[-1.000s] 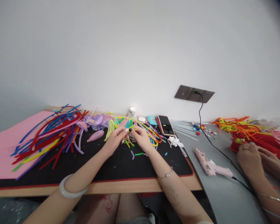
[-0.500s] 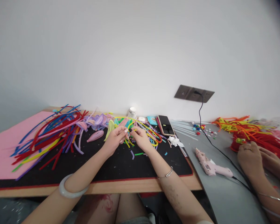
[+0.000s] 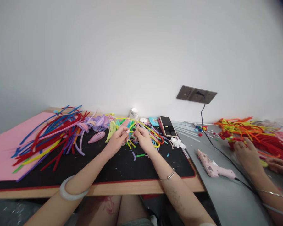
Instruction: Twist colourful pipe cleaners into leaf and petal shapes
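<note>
Over the middle of a black mat point(image 3: 94, 169), my left hand point(image 3: 118, 139) is closed in a pinch, thumb against fingertips. Close beside it, my right hand point(image 3: 142, 138) pinches too, with the fingertips of both hands nearly meeting. Whatever lies between them is too small to make out against the coloured strips behind. Yellow pipe cleaners point(image 3: 158, 142) curve just beyond my fingers. A bundle of pale yellow-green pipe cleaners point(image 3: 111, 131) lies by my left hand. Short cut pieces, among them a green one point(image 3: 140, 155) and a lilac one point(image 3: 134, 156), rest below my hands.
Red, blue and purple pipe cleaners point(image 3: 54, 138) spread across a pink sheet point(image 3: 4, 150) on the left. Rightward are a phone point(image 3: 168, 126), crumpled tissue point(image 3: 177, 143) and a pink glue gun point(image 3: 214, 168) with its cord. A co-worker's hands point(image 3: 248, 157) handle red pipe cleaners point(image 3: 271, 146).
My two hands have drawn slightly apart at the fingertips, still pinching. The co-worker's hands have separated, one reaching toward the red and orange pile.
</note>
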A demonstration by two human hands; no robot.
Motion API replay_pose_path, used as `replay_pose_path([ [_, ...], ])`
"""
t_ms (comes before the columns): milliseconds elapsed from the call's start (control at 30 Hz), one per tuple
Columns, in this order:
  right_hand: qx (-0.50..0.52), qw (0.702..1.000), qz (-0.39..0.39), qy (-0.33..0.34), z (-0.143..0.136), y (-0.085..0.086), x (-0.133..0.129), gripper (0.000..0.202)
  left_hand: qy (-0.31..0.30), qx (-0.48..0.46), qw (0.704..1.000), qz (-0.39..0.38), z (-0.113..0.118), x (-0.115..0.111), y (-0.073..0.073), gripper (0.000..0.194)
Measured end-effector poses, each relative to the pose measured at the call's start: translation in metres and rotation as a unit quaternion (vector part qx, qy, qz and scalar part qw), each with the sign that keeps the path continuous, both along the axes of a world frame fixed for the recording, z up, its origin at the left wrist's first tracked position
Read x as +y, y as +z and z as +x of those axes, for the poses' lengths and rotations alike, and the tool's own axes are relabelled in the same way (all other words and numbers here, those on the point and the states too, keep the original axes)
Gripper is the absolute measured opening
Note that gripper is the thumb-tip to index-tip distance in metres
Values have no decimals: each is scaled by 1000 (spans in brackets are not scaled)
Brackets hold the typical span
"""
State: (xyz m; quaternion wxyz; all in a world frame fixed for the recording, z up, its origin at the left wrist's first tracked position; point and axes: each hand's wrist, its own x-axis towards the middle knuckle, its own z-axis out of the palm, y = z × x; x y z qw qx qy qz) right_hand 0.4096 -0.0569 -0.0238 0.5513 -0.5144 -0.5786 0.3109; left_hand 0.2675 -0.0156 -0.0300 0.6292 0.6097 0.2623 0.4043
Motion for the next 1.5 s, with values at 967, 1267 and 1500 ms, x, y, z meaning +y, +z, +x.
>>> replay_pose_path([
  [967, 249, 945, -175, 124, -5, -1, 0, 35, 109, 247, 825, 496, -11, 2, -6, 23],
  [1267, 249, 947, -168, 119, -3, 1, 2, 29, 100, 252, 869, 414, -12, -1, -2, 16],
  [1500, 234, 954, -123, 138, -4, -1, 1, 33, 87, 208, 915, 336, -12, 0, 0, 15],
])
